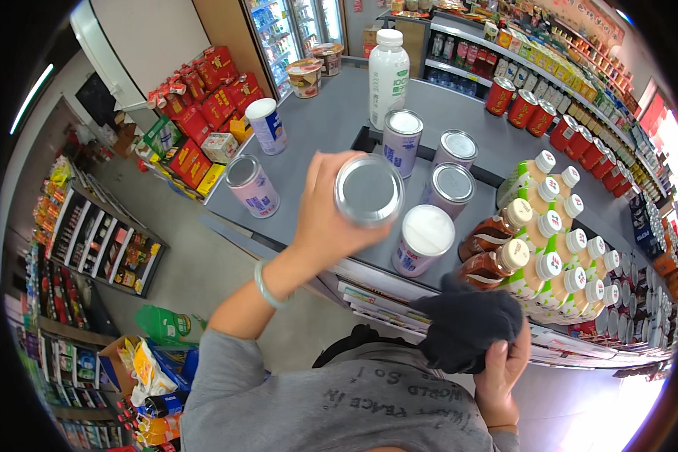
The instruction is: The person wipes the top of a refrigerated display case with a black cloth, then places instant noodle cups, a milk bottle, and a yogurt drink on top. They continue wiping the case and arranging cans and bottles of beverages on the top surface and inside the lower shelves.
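My left hand (pixel 323 209) grips a can (pixel 369 190) with a bare metal end facing up, held above the grey counter. A black cloth (pixel 472 325) is bunched in my right hand (pixel 507 370), close to my body. Around the held can stand similar pale pink cans: one with a white lid (pixel 424 240) near the front edge, one metal-topped (pixel 451 189), another behind it (pixel 456 148) and a white-topped one (pixel 402 144). Farther left are a metal-topped can (pixel 253 186) and a can with a white top and blue label (pixel 266 127).
A tall white bottle (pixel 388 82) and instant noodle cups (pixel 305 78) stand at the back of the counter (pixel 327 121). On the right, brown bottles (pixel 494 264) adjoin packs of white-capped bottles (pixel 548 226). Red cans (pixel 524 110) line the far side. Red boxes (pixel 214 107) are stacked left.
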### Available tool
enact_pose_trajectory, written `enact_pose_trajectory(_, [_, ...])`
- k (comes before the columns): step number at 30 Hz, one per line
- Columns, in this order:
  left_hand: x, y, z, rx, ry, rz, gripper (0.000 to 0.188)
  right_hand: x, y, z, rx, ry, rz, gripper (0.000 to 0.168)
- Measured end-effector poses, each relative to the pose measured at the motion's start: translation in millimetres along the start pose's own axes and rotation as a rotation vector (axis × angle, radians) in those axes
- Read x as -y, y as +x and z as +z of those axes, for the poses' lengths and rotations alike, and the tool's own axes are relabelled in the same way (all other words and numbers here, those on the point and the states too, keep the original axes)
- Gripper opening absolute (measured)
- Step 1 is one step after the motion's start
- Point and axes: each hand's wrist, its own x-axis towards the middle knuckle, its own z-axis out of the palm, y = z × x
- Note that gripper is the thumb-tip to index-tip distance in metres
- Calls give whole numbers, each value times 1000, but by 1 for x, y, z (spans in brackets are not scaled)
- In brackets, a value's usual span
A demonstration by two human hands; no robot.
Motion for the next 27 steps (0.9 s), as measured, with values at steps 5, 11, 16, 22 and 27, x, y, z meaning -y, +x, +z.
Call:
enact_pose_trajectory(5, [-75, -33, -31, 181, 188, 266, 67, 0, 27, 20, -14, -286, -542, 42])
enact_pose_trajectory(11, [-86, -58, -27, 295, 235, 134, 62, 12, 50, 45, 224, -575, -757, 50])
enact_pose_trajectory(16, [-73, -43, -34, 241, 393, -41, 72, 10, 56, 23, 464, -517, -648, 45])
enact_pose_trajectory(22, [4, 56, -66, 98, 493, -254, 70, 1, 40, 12, 387, -479, -619, 41])
enact_pose_trajectory(27, [76, 97, -68, 365, 766, -305, 77, 2, 26, 1, 484, -498, -625, 46])
